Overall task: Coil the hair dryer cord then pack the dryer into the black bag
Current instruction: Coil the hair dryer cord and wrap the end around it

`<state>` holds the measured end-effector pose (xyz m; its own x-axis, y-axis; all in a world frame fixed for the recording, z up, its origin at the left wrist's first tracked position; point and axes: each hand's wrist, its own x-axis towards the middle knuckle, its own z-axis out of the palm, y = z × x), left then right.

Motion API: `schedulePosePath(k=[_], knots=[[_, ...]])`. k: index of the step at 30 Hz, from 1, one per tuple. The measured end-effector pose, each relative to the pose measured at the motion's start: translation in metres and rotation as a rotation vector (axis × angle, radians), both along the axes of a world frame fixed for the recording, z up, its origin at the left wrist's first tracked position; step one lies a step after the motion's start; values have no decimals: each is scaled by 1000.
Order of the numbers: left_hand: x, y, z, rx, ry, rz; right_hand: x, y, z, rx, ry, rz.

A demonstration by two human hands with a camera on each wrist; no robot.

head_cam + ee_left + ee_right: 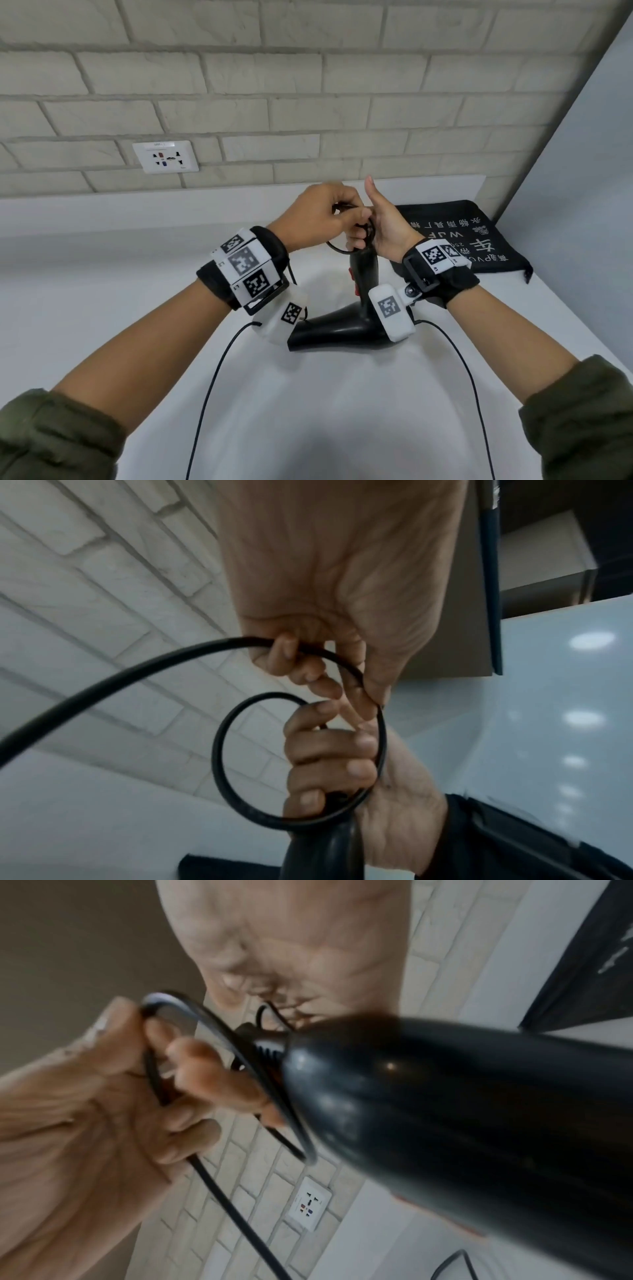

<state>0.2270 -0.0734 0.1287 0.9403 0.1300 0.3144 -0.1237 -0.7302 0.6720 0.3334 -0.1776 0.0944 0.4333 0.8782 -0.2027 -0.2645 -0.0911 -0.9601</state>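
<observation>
Black rubber-sheathed power cord (219, 753) forms one small loop at the meeting point of a person's two hands above a white countertop (144, 308). Fingers of the right hand (383, 226) curl around the upper end of the handle of the glossy black plastic hair dryer (342, 329), trapping the loop against it, with the thumb pointing up. Just beside it, the left hand (318, 216) pinches the cord between thumb and curled fingertips, and the free length sweeps away from that hand toward the left of its wrist view. The dryer hangs handle-up below the hands, its nozzle pointing left; whether its body touches the counter is hard to judge from the head view. Two further black cables trail across the counter toward the person, one from each wrist device. To the right, near the right wrist, a flat black fabric bag (479, 240) printed with white characters lies on the counter against the corner. Behind the counter, a white wall socket plate (165, 156) sits in a pale brick wall (308, 85).
</observation>
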Motion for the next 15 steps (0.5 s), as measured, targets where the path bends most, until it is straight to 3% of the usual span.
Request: schedulePosePath(k=[9, 15], knots=[[17, 16, -15, -159, -49, 71, 1, 3, 8, -51, -72, 136], [16, 25, -25, -286, 22, 100, 6, 7, 8, -49, -9, 154]])
